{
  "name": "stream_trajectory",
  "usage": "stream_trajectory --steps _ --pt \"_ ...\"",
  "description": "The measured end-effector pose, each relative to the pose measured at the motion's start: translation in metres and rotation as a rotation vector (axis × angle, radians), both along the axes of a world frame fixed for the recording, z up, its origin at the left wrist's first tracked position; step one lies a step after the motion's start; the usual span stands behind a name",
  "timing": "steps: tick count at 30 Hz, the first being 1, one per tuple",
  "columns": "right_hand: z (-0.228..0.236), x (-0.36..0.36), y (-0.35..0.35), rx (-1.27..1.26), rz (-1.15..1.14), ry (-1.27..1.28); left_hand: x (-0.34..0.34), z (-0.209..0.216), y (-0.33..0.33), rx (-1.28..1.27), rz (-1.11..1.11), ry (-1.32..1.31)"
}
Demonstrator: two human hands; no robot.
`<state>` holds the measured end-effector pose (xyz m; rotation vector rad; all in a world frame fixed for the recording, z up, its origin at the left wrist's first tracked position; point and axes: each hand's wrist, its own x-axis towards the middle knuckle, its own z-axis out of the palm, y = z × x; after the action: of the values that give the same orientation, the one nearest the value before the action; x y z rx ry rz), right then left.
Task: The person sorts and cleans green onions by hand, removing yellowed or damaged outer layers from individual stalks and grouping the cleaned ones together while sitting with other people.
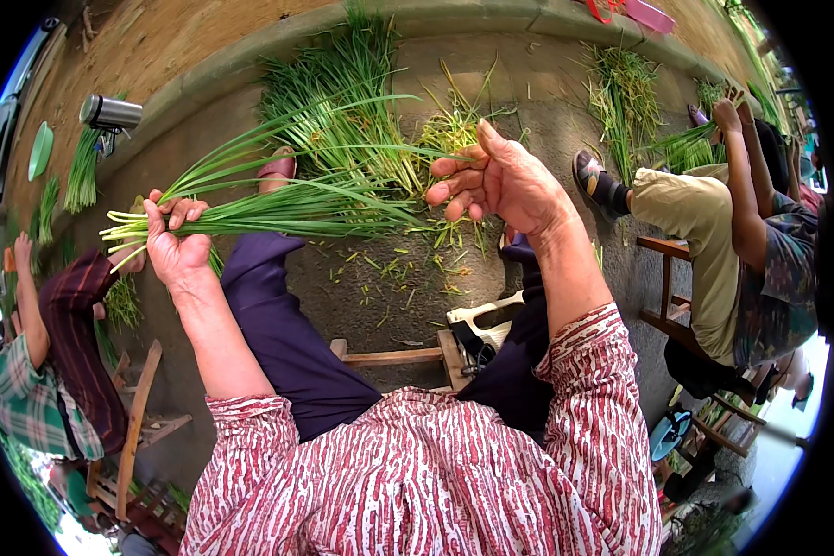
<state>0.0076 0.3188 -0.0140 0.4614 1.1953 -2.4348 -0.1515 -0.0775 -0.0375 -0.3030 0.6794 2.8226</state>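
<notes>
The biggest thing is the gray ground (324, 315), with a long curb (491, 17) across the far side and brown dirt past it. One person in tan pants (704, 218) sits on the right, and another in a green plaid shirt (42, 389) sits on the left. A big pile of long green stalks (334, 93) lies on the ground at the far middle, just past the knees in dark purple pants (283, 329). A smaller pile of green and yellow stalks (625, 107) lies on the far right. A wooden bar (394, 357) shows near, between the legs, with a cream plastic thing (491, 320) beside its right end (I can't tell what it is). The green bunch (278, 218) is up in the air on the left, its pale ends pointing left and its leafy tips pointing right. The left hand (178, 239) is wrapped tight around it, close to the pale ends. The right hand (508, 185) is held up near the leafy tips, well apart from the left, with its fingers loosely bent and spread; I can't tell if it touches a leaf. A silver flask (116, 112) is on the far left. The smallest things are yellow-green bits (398, 273) scattered in the middle.
</notes>
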Motion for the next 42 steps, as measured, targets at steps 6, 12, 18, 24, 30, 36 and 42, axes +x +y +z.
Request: stream_trajectory --steps 6,12,18,24,30,36,42 --pt "0.005 0.000 0.000 0.119 -0.021 0.084 0.001 0.001 0.000 -0.035 -0.009 0.014" --pt "0.007 0.003 -0.001 0.284 -0.073 0.011 0.002 0.002 0.005 -0.043 0.013 -0.009" --pt "0.010 0.002 0.003 0.571 -0.080 0.044 0.003 -0.001 0.001 -0.018 0.009 0.037" --pt "-0.006 -0.014 0.019 1.195 -0.332 0.347 0.005 0.002 0.007 -0.059 -0.023 0.057" --pt "0.001 -0.022 0.005 1.232 -0.289 0.518 0.013 0.004 0.020 -0.052 -0.112 0.060" --pt "-0.009 -0.026 0.004 1.232 -0.284 0.517 0.018 0.006 0.032 -0.043 -0.152 0.047" --pt "0.000 -0.022 0.000 1.610 -0.215 0.527 0.018 0.008 0.036 -0.053 -0.151 0.048"
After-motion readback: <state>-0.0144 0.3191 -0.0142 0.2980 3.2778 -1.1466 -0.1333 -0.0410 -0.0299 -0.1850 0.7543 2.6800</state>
